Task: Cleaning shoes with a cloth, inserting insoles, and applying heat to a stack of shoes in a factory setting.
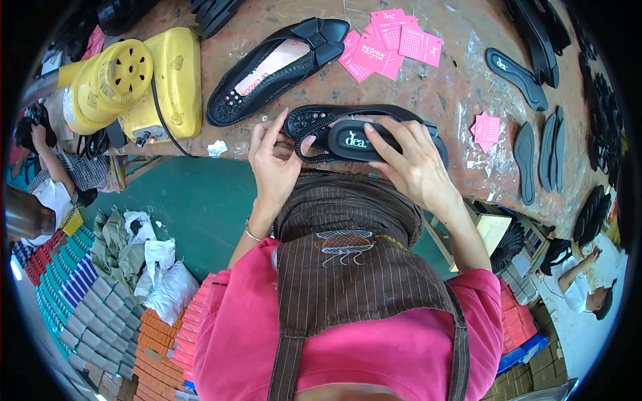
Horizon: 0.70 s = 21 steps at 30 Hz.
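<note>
A black flat shoe point(313, 115) lies sideways at the table's front edge, its dotted inner heel facing up. My left hand point(274, 164) grips its left end, thumb on the rim. In my right hand point(418, 160) is a black insole point(353, 140) with a pale printed mark, pinched between thumb and fingers. The insole's rounded end overlaps the shoe's opening; its other end is hidden behind my fingers. Just beyond lies a second black shoe point(294, 72) with a bow on its toe and a pale lining.
A yellow machine point(170, 80) with a cord stands at the left. Pink tags point(381, 50) lie fanned behind the shoes, with another pink tag point(486, 131) farther right. Loose black insoles point(525, 160) are spread along the right. Other people sit at both sides.
</note>
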{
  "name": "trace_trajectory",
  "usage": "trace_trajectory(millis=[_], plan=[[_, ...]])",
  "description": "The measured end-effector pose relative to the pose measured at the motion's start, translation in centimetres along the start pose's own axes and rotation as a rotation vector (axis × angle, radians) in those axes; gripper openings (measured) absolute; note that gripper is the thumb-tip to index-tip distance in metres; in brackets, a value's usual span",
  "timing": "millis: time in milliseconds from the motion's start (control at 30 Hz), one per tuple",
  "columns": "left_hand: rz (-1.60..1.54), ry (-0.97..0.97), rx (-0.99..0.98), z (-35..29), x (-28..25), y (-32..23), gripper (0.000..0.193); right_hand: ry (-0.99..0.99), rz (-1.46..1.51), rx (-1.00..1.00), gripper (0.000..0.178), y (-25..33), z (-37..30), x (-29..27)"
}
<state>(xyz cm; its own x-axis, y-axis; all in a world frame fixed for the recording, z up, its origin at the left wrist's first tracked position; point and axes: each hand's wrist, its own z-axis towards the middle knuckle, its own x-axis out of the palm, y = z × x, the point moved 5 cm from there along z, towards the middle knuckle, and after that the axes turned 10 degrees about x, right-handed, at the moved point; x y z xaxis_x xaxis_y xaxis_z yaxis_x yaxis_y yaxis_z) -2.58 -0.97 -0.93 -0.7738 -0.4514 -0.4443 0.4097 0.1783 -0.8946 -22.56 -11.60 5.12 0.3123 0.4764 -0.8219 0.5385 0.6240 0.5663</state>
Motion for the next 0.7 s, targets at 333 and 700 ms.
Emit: trace_trajectory(millis=[333,700], plan=[[-0.071,0.018,-0.004,0.4,0.3,0.6,0.056,-0.173,0.142,-0.051,0.036,0.9,3.5,4.2],[-0.068,-0.076,-0.023,1.3,0.4,1.8,0.039,-0.107,0.108,-0.032,0.037,1.3,4.5,6.2]])
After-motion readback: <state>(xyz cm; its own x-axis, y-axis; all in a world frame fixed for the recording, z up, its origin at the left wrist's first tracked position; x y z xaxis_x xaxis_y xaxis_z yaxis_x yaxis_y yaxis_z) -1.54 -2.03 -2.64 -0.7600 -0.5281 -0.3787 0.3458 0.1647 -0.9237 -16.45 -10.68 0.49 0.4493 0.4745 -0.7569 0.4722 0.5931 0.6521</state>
